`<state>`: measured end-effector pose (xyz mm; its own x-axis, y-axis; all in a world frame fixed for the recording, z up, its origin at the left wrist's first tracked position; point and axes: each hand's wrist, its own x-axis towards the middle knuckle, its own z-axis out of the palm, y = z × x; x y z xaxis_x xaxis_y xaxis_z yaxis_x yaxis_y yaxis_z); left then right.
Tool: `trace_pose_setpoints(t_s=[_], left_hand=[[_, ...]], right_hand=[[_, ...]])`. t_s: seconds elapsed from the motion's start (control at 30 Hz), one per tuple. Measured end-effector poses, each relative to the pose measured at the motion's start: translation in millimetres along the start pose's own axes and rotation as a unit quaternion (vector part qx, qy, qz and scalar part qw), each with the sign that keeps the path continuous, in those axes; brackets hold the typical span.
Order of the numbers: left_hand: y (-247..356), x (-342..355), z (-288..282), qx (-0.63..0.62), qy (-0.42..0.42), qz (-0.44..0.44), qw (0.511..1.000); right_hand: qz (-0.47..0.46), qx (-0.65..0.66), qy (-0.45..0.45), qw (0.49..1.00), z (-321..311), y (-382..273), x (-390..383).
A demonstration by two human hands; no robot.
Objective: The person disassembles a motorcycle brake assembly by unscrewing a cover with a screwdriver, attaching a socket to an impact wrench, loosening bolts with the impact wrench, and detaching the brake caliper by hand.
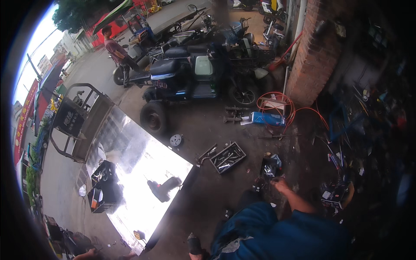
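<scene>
My right hand (281,184) reaches forward from a blue sleeve, low over the dark ground. Its fingers are bent together at the near edge of a small dark box (269,167) of metal parts; what they hold is too small to make out. A crumpled pale blue cloth or wrapper (276,160) pokes up at the box's far side. My left hand does not show. Close to the lower edge is a dark rounded form (194,244) with skin below it, which I cannot identify. Left of the small box lies an open tray of tools (227,158).
A shiny metal cargo bed (143,151) on the left carries a dark power tool (164,189) and black bins (104,193). Scooters (186,73) stand ahead, near a brick pillar (310,65) and an orange hose (294,110). A person (117,52) stands by the road.
</scene>
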<state>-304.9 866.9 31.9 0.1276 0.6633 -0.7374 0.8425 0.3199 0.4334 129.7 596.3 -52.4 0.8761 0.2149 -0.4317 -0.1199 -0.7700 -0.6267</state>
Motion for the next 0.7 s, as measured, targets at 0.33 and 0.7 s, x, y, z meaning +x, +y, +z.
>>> trace_pose_setpoints(t_s=[0.33,0.7], left_hand=[[-30.5,-66.7,39.2,-0.207,0.086,-0.138,0.965],[-88.8,-131.1,207.8,-0.296,0.204,-0.218,0.907]], right_hand=[[0.07,-0.038,-0.183,0.98,12.5,76.1,80.3],[-0.085,-0.232,-0.276,0.929,25.8,-49.9,259.6]])
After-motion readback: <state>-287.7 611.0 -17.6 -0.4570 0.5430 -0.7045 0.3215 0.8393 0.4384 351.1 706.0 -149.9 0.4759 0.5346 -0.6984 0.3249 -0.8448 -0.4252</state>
